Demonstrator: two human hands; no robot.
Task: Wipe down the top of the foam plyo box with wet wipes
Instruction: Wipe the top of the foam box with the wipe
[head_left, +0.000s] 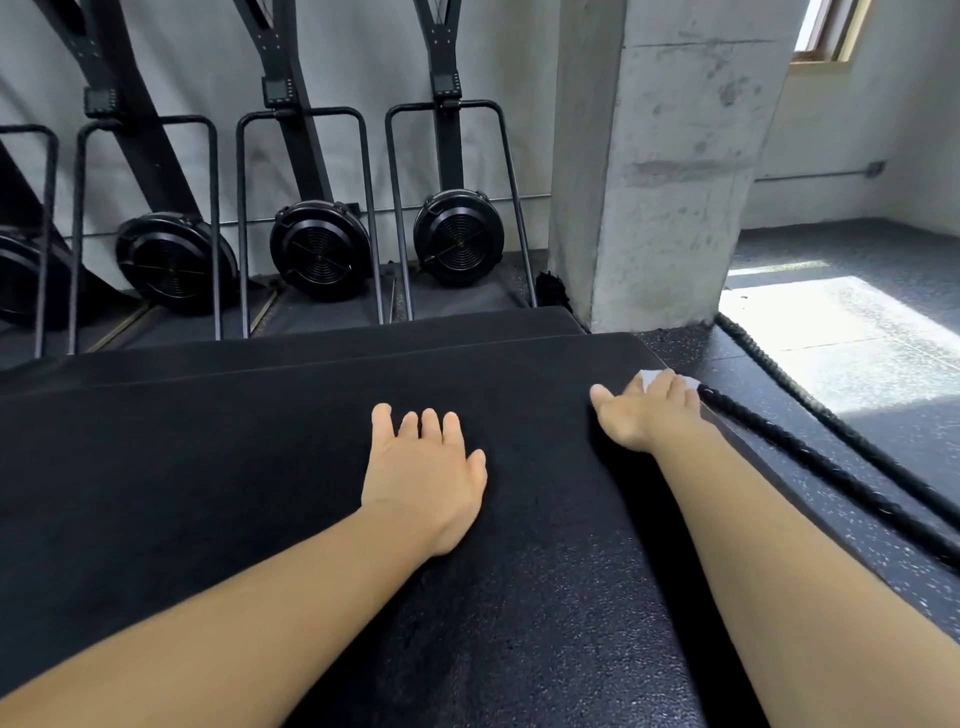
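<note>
1. Left hand (423, 467) lies flat on plyo box top (234, 493), near centre.
2. Right hand (644, 410) rests on wet wipe (650, 377) at the box's far right edge.
3. Rope (831, 457) on floor, right of box.
4. Pillar (649, 156) behind box's right corner; fan machines (319, 249) left of pillar.

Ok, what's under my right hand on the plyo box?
A white wet wipe, pressed flat by the right hand near the far right edge of the box top. Only its edges show past the fingers; the rest is covered.
</note>
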